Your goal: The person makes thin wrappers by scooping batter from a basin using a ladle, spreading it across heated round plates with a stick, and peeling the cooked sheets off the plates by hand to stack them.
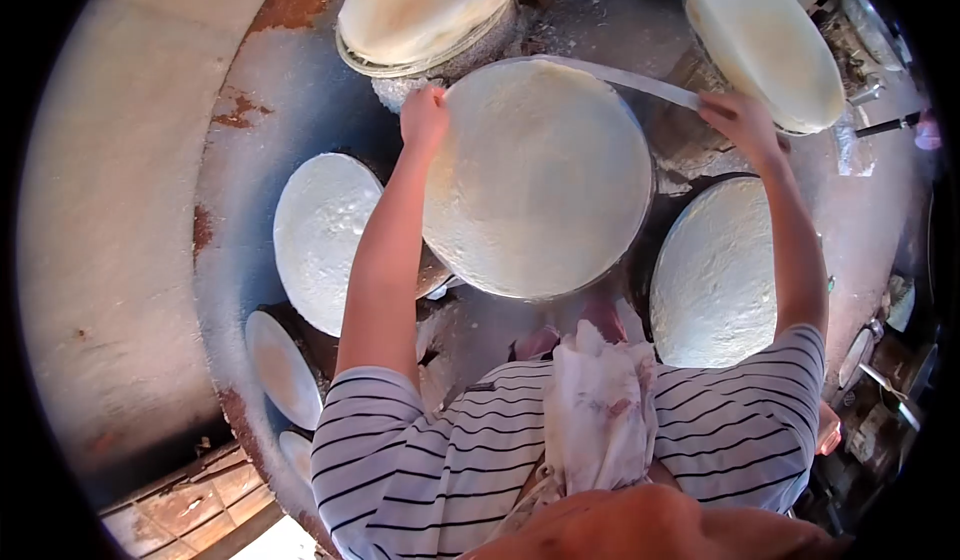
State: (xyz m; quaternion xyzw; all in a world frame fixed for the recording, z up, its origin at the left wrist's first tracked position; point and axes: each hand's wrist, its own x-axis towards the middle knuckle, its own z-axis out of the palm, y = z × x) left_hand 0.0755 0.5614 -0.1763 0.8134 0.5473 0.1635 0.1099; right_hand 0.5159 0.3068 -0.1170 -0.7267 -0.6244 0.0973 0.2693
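Note:
A large round disc (540, 180) with a smooth pale cream top lies in front of me; I cannot tell what it is made of. My left hand (424, 117) is closed at its upper left rim, fingers curled against the edge. In my right hand (742, 125), beyond the upper right rim, is one end of a long flat blade (630, 80). The blade slants from that hand to the disc's far edge, where its other end lies along the rim.
Similar pale discs stand around: one tilted at far left (430, 5), one at far right (765, 50), one near left (325, 245), one near right (715, 275). A smaller disc (283, 368) leans lower left. Another person's hand (828, 430) shows at right.

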